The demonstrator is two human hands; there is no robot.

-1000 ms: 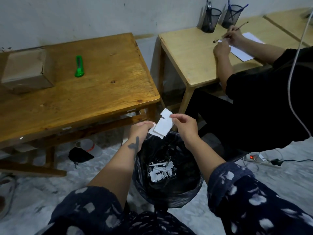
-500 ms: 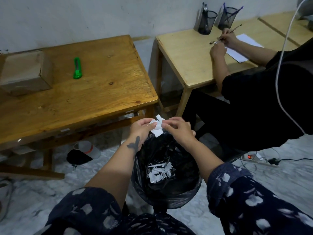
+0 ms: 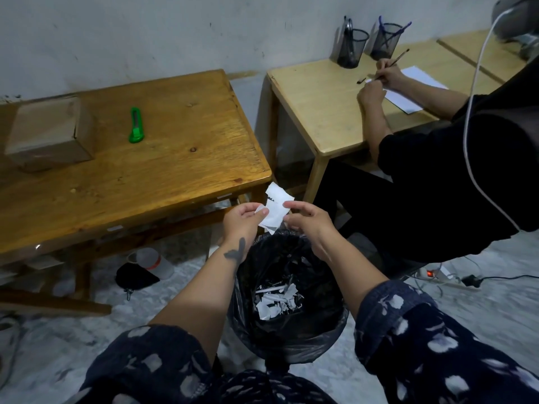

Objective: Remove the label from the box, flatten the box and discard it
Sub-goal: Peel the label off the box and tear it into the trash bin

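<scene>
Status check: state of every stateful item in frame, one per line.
Brown cardboard box: closed, unflattened, on the dark wooden table.
Green utility knife: lying flat on the table, untouched.
White paper label: crumpled, pinched between both hands above the bin.
Black-lined bin: open, paper scraps inside.
Left hand: gripping label.
Right hand: gripping label.

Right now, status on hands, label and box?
Both hands, left and right, pinch label scrap over bin. Box unflattened on table. Nothing blocking.

Plain office, wooden desks (image 3: 180, 147), pen holders (image 3: 351, 51)
</scene>
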